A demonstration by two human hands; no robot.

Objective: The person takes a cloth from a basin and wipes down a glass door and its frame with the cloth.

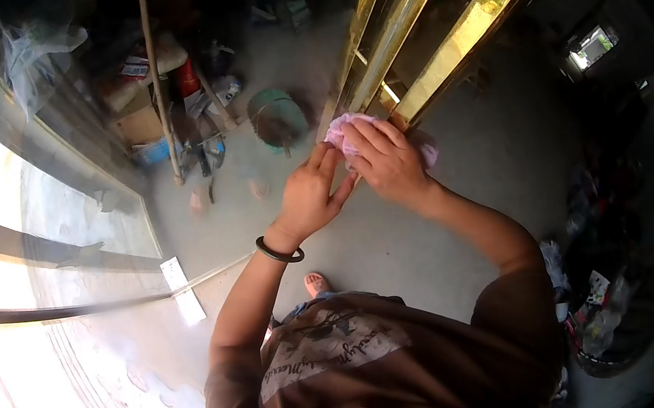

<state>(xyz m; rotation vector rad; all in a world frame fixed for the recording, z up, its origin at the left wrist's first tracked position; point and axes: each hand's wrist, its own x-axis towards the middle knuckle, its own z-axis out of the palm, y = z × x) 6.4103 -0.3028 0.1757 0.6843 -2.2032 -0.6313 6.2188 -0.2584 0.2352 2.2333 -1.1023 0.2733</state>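
Note:
A crumpled pink cloth (348, 128) is bunched under the fingers of my right hand (390, 164), which closes over it and presses it to the lower visible end of a gold metal frame (484, 18). Part of the cloth hangs out below the palm. My left hand (308, 196), with a dark bangle (279, 250) on its wrist, is just left of the cloth. Its fingers and thumb bend around the narrow edge of the frame, fingertips close to the cloth. My right fingertips partly cover the cloth.
Left is a glass panel (46, 200) with bright light beyond. A green bucket (277, 120), a wooden pole (157, 86) and a cardboard box (136, 123) stand ahead. Bagged clutter (603, 324) lies at the right on the grey floor (460, 211). My sandalled foot (317, 283) is below.

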